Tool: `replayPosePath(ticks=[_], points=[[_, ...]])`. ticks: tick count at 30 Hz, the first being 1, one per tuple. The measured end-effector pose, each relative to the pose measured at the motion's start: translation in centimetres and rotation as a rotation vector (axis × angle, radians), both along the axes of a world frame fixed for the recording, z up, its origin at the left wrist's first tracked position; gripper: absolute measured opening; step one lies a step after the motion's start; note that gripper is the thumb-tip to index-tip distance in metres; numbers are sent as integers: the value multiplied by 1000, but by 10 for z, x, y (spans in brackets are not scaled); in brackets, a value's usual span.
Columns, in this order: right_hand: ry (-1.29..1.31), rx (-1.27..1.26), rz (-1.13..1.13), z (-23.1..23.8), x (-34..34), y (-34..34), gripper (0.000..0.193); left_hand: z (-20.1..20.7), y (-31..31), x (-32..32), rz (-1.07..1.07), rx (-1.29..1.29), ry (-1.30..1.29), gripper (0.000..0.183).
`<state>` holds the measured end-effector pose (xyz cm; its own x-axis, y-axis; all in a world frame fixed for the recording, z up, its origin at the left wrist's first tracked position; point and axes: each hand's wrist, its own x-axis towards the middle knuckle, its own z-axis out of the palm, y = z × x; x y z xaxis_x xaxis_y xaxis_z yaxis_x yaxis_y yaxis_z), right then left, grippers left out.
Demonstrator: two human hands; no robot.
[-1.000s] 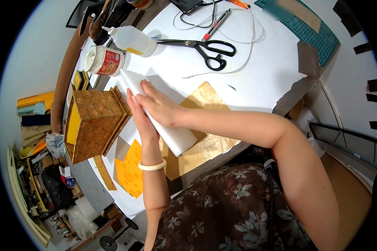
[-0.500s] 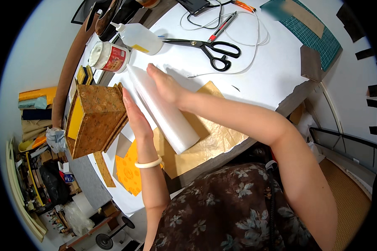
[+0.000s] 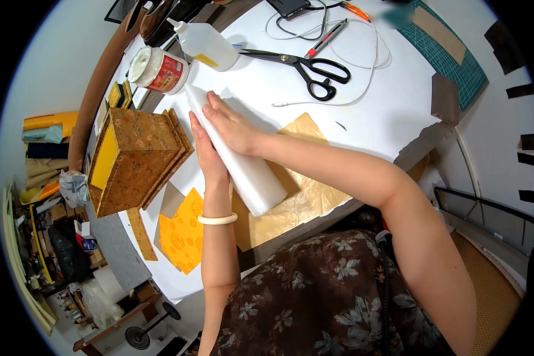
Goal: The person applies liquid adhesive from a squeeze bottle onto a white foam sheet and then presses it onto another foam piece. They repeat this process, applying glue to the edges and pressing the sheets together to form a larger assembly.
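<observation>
A white roll, apparently of bubble wrap [image 3: 256, 183], slants across the middle of the table, its wide end toward me. My left hand [image 3: 210, 153], below a cream bangle [image 3: 218, 219], lies flat along its left side with the fingers stretched out. Across the upper part rests my right hand [image 3: 231, 129], its fingers also straight and the palm against the wrapping. Both hands are open, with the roll between them. Creased golden-tan paper [image 3: 314, 178] spreads under and beside its near end. The roll's underside is hidden.
A brown patterned box [image 3: 139, 154] stands left, near orange patterned material [image 3: 183, 234]. Beyond are an open white jar [image 3: 160, 71], a squeeze bottle [image 3: 206, 47], black scissors [image 3: 308, 66], a utility knife [image 3: 326, 39] and a white cable [image 3: 371, 77]. A green cutting mat [image 3: 470, 74] lies far right.
My left hand has come in from beside the roll to lie against it. My right hand has shifted slightly down and leans flatter over the roll. The whole view has shifted a little.
</observation>
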<state>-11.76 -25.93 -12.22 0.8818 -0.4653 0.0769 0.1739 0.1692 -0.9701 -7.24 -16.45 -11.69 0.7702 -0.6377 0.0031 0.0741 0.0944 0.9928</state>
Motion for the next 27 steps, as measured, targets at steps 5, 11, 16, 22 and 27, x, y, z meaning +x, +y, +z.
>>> replayPosePath(ticks=[5,11,16,22,27], points=[[-9,-24,6,-2,1,-1,81,7,-2,-4,19,-7,-11,59],[-6,-20,25,0,-2,-1,79,5,-1,-4,32,-13,-17,58],[-4,-7,24,0,-1,0,80,-4,2,4,-10,-38,-14,59],[-167,584,438,6,-19,-26,78,25,0,-9,-24,34,112,67],[37,439,131,10,-48,-29,76,27,15,-22,74,155,-151,77]])
